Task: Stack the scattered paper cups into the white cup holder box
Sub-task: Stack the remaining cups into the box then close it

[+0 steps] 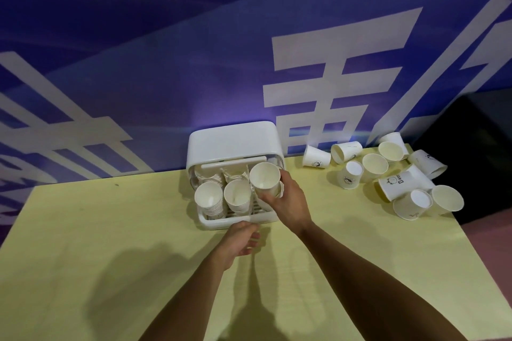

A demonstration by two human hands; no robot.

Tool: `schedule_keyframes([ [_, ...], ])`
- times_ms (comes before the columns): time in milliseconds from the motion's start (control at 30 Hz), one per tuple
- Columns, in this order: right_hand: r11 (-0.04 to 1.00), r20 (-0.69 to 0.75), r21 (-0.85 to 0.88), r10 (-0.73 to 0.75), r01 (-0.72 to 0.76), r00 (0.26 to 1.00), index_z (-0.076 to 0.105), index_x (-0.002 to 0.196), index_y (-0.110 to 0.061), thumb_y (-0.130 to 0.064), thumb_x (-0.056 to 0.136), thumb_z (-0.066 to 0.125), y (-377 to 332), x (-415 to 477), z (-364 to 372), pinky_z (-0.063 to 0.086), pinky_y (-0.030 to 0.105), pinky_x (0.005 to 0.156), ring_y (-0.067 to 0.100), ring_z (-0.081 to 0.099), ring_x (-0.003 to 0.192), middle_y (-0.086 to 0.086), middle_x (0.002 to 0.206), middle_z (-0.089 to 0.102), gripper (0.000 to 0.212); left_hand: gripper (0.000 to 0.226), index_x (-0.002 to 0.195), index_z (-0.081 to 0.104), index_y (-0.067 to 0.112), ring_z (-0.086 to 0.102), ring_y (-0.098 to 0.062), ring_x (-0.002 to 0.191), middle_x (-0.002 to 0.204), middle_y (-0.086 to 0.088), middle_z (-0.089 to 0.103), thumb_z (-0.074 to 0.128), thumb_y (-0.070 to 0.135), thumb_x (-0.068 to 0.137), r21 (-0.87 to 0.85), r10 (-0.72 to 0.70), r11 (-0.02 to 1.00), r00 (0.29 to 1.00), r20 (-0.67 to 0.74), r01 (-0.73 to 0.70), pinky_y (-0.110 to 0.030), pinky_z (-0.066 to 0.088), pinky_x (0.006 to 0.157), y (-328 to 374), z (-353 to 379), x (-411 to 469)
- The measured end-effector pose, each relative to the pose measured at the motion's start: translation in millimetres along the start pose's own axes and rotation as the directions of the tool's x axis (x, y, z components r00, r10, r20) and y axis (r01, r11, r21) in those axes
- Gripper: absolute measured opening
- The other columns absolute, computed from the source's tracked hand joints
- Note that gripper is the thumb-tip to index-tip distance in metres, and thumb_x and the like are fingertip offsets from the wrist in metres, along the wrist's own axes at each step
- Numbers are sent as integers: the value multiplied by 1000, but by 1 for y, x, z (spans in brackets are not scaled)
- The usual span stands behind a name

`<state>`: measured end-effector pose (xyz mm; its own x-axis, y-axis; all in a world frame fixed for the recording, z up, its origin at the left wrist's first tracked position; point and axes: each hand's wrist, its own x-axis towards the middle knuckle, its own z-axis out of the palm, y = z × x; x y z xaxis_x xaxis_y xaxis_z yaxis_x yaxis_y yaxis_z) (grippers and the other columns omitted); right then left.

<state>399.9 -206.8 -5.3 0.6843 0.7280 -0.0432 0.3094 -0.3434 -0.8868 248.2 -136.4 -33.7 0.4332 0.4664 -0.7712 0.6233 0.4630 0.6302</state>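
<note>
The right hand (pixel 285 199) is gripping a paper cup (pixel 264 177), fingers and thumb curling round its lower wall, so the cup is sitting just above and to the left of the knuckles with its open mouth tilting toward the camera. The cup is hovering over the right-hand compartment of the white cup holder box (pixel 235 141), which is standing at the far edge of the yellow table (pixel 110 230) against the blue wall (pixel 166 63). Beside the held cup, a left stack (pixel 209 198) and a middle stack (pixel 237 196) are filling the other two compartments, mouths up. The left hand (pixel 241 238) is resting against the front rim of the box's tray, just below the right hand, its fingers curling; whether it is actually clasping the rim cannot be told. The scattered cups (pixel 388 171) are lying well apart to the right of both hands, some upright, some on their sides, some upside down.
</note>
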Motion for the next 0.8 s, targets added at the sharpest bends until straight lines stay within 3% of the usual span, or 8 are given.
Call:
schedule_keyframes([
  [167,1000,46,-16,25,-24,999,45,136,-30,-37,74,85,5,0,2,50,27,91,7,54,109,-20,119,54,75,15,102,63,20,62,-12,71,87,2,68,61,31,92,-2,6,1000,1000,14,-6,-25,49,64,-3,2,1],
  [300,998,30,-18,65,-64,997,41,142,-27,-47,70,84,9,1,5,47,30,99,8,51,119,-14,135,54,86,13,101,63,18,62,-11,68,90,-1,67,62,27,92,-25,5,1000,1000,24,-4,-22,50,57,-4,4,-1],
  [800,989,28,-85,125,-122,992,43,130,-33,-42,74,82,20,3,17,54,40,90,15,58,107,-10,121,61,69,16,104,66,18,64,-13,72,91,1,70,60,28,93,-18,-24,1000,999,26,24,-23,48,63,-11,5,3],
])
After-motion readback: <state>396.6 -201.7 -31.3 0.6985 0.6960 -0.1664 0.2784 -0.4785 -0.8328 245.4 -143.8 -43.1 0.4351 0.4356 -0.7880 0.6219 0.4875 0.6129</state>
